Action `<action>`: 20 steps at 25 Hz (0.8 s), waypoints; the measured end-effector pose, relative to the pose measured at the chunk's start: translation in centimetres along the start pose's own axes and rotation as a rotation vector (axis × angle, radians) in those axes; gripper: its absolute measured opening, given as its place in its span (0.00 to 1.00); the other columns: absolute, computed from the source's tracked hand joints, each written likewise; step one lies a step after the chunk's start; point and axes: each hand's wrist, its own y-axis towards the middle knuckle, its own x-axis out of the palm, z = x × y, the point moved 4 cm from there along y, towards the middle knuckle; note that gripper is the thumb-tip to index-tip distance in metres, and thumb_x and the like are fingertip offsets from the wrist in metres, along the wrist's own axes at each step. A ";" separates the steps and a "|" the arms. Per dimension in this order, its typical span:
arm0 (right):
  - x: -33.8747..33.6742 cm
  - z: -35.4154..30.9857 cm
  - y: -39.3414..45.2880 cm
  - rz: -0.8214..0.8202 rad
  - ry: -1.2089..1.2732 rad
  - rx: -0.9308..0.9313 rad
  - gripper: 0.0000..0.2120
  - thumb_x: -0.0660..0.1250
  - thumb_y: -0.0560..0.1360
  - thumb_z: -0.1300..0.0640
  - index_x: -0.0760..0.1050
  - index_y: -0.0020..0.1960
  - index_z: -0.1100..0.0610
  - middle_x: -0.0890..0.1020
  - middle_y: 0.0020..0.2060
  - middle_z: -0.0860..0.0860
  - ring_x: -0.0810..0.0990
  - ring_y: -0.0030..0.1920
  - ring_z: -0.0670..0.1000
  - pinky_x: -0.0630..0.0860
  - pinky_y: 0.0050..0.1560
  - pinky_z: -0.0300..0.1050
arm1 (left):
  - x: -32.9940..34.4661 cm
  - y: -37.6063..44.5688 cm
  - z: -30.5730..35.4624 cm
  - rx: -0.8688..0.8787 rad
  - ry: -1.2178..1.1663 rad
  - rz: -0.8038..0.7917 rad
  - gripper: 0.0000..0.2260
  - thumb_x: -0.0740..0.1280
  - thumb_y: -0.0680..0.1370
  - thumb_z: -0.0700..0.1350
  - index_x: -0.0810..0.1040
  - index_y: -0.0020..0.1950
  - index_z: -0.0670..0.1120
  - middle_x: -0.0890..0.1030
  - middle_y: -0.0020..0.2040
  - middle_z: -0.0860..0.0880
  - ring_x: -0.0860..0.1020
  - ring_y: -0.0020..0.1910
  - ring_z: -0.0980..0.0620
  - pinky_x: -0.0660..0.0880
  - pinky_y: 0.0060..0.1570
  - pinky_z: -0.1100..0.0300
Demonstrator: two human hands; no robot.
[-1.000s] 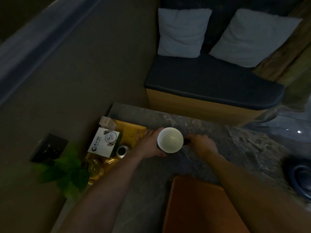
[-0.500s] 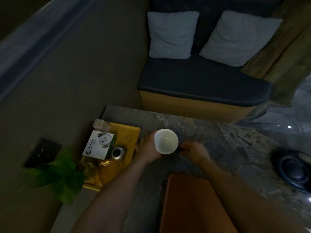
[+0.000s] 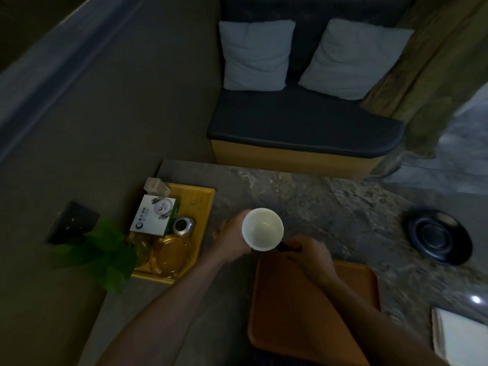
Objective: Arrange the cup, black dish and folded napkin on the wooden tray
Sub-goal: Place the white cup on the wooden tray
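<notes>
Left hand (image 3: 232,240) wraps one white cup (image 3: 262,229) from its left side; right hand (image 3: 307,253) pinches the cup's dark handle (image 3: 284,247) from the right. Cup sits between both hands, at the far edge of one wooden tray (image 3: 298,320) near the table's front edge. One black dish (image 3: 439,237) lies toward the table's right edge, well apart. One folded napkin (image 3: 459,336) at the front right corner. One yellow tray (image 3: 199,207) at the left edge.

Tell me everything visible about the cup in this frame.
The cup is white inside, looks ceramic, and appears empty, with its mouth facing the camera. A dark handle sticks out at its lower right. The left hand wraps its side and the right hand is at the handle. It sits just beyond the far left corner of the wooden tray; whether lifted or resting is unclear.
</notes>
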 end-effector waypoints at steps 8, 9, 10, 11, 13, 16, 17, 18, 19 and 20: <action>3.4 2.1 -8.2 0.130 0.127 0.059 0.09 0.74 0.70 0.56 0.81 0.48 0.45 0.83 0.46 0.44 0.80 0.44 0.43 0.79 0.44 0.44 | 4.1 -3.8 0.1 -0.026 -0.021 -0.128 0.39 0.79 0.67 0.50 0.63 0.73 0.57 0.71 0.71 0.51 0.67 0.72 0.46 0.68 0.68 0.38; 3.7 2.2 -8.7 0.146 0.142 0.073 0.10 0.75 0.70 0.57 0.81 0.47 0.45 0.83 0.45 0.44 0.80 0.44 0.43 0.79 0.43 0.44 | 4.4 -4.0 0.1 -0.030 -0.022 -0.147 0.40 0.79 0.67 0.49 0.63 0.73 0.56 0.71 0.71 0.50 0.66 0.72 0.45 0.69 0.68 0.39; 4.0 2.3 -9.1 0.151 0.149 0.090 0.09 0.75 0.70 0.57 0.81 0.47 0.45 0.83 0.45 0.44 0.80 0.44 0.43 0.79 0.44 0.45 | 4.5 -4.1 0.1 -0.033 -0.018 -0.164 0.40 0.79 0.67 0.48 0.62 0.74 0.56 0.70 0.71 0.50 0.65 0.73 0.45 0.69 0.68 0.39; 4.4 2.4 -9.5 0.150 0.145 0.107 0.08 0.75 0.70 0.56 0.81 0.47 0.47 0.82 0.45 0.45 0.79 0.44 0.43 0.79 0.44 0.45 | 4.7 -4.1 0.1 -0.040 -0.003 -0.184 0.41 0.79 0.67 0.47 0.61 0.74 0.56 0.70 0.72 0.49 0.64 0.73 0.45 0.68 0.68 0.40; 5.3 2.6 -10.1 0.154 0.145 0.129 0.08 0.75 0.70 0.55 0.81 0.47 0.49 0.82 0.44 0.44 0.79 0.44 0.43 0.78 0.44 0.44 | 5.2 -4.1 -0.2 -0.056 0.042 -0.228 0.41 0.78 0.68 0.47 0.59 0.75 0.57 0.68 0.73 0.48 0.62 0.74 0.45 0.67 0.69 0.40; 6.4 2.8 -10.8 0.172 0.184 0.175 0.08 0.75 0.69 0.55 0.80 0.47 0.46 0.82 0.44 0.43 0.79 0.44 0.42 0.75 0.42 0.38 | 5.9 -3.9 -0.3 -0.058 0.063 -0.278 0.40 0.75 0.71 0.46 0.57 0.77 0.57 0.66 0.74 0.46 0.61 0.75 0.44 0.66 0.70 0.39; 6.6 2.8 -10.9 0.176 0.190 0.191 0.09 0.75 0.69 0.55 0.80 0.47 0.46 0.82 0.44 0.43 0.79 0.44 0.42 0.75 0.42 0.38 | 6.1 -3.8 -0.4 -0.055 0.055 -0.287 0.39 0.75 0.72 0.45 0.57 0.77 0.56 0.65 0.75 0.46 0.61 0.75 0.44 0.66 0.70 0.39; 6.8 2.8 -10.9 0.177 0.194 0.200 0.09 0.75 0.69 0.54 0.80 0.47 0.46 0.82 0.44 0.43 0.79 0.43 0.41 0.75 0.42 0.39 | 6.3 -3.7 -0.5 -0.051 0.051 -0.293 0.38 0.74 0.73 0.45 0.57 0.77 0.56 0.65 0.75 0.46 0.61 0.75 0.44 0.66 0.70 0.39; 7.0 2.7 -10.9 0.175 0.194 0.206 0.09 0.76 0.69 0.54 0.80 0.47 0.46 0.82 0.45 0.43 0.79 0.43 0.41 0.76 0.43 0.40 | 6.4 -3.6 -0.6 -0.049 0.055 -0.295 0.38 0.73 0.73 0.44 0.57 0.77 0.56 0.65 0.76 0.46 0.61 0.75 0.44 0.65 0.71 0.39; 7.2 2.6 -10.9 0.176 0.191 0.213 0.09 0.76 0.69 0.53 0.80 0.47 0.46 0.82 0.45 0.43 0.79 0.43 0.41 0.76 0.43 0.40 | 6.4 -3.5 -0.7 -0.046 0.065 -0.295 0.37 0.73 0.74 0.44 0.57 0.77 0.56 0.65 0.76 0.46 0.61 0.76 0.44 0.64 0.71 0.39</action>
